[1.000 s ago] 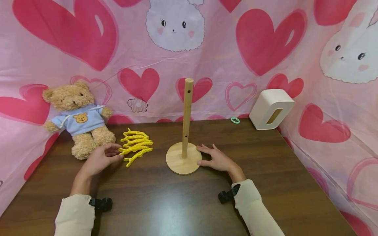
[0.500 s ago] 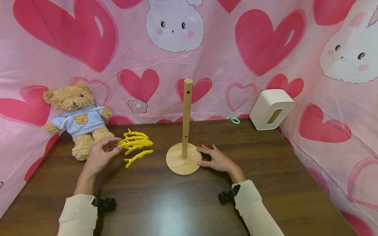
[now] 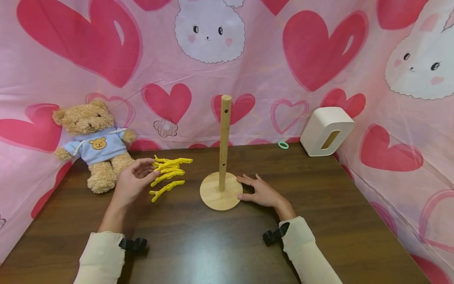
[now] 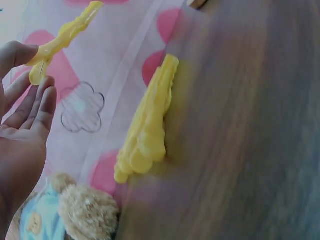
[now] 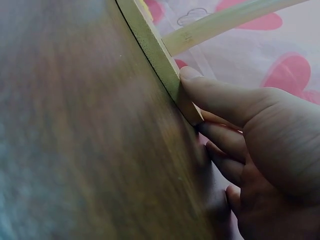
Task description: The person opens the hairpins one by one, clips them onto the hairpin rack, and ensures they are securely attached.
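My left hand [image 3: 133,181] pinches a yellow alligator hair clip [image 4: 67,37] between thumb and fingers; the left wrist view shows it raised off the table, narrow end pointing away. Below and beside it, several more yellow hair clips [image 3: 168,186] lie on the table, bunched together in the left wrist view. At the middle stands a wooden stand [image 3: 214,198], a round base with an upright post that has two dark holes. My right hand [image 3: 260,192] holds the base's right edge, thumb on the rim and fingers around the side, as the right wrist view shows.
A teddy bear [image 3: 97,144] in a blue hoodie sits at the back left, close to my left hand. Farther right, a small green ring [image 3: 283,145] and a white box with a slot [image 3: 324,130] rest by the pink cloth backdrop [image 3: 255,71]. The brown table [image 3: 213,244] spans the front.
My left hand has taken one yellow hair clip from the row, lifted it and moved it slightly right over the others. The right hand and the wooden stand have stayed in place.
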Tool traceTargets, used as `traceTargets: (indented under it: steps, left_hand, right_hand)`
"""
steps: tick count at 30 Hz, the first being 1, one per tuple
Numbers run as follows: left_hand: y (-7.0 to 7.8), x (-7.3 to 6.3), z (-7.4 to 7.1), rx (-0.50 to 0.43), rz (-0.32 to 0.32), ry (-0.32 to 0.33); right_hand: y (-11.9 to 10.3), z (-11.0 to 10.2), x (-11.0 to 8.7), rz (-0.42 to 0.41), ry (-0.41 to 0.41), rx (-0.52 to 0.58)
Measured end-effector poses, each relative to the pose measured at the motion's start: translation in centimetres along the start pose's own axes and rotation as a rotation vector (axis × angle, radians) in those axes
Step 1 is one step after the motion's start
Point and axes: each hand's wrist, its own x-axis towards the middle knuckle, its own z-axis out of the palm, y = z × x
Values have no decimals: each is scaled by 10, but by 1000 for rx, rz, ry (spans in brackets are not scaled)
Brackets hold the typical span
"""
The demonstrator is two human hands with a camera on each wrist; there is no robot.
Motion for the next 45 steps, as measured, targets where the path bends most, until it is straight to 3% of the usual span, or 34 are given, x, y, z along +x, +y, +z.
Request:
traceTargets:
  steps: [6, 13, 17, 24, 33, 41, 45]
  left_hand:
    - [13, 1, 11, 6, 21, 33]
    - [19, 2, 21, 112, 52, 71]
    - [22, 3, 25, 125, 59, 62]
    - [28, 4, 32, 55, 59, 17]
    - [34, 6, 40, 7, 132, 33]
    - [43, 6, 45, 89, 212, -12]
    - [48, 6, 49, 80, 225, -21]
  right_hand:
    - [0, -1, 0, -2, -7, 8]
    - [-1, -1, 0, 5, -11, 6]
    - [-1, 0, -1, 4, -9, 9]
    - [-1, -1, 0, 2, -9, 5]
    - [-1, -2, 1, 3, -15, 10]
    - [-1, -2, 1, 0, -17, 8]
    - [-1, -1, 1, 5, -16, 6]
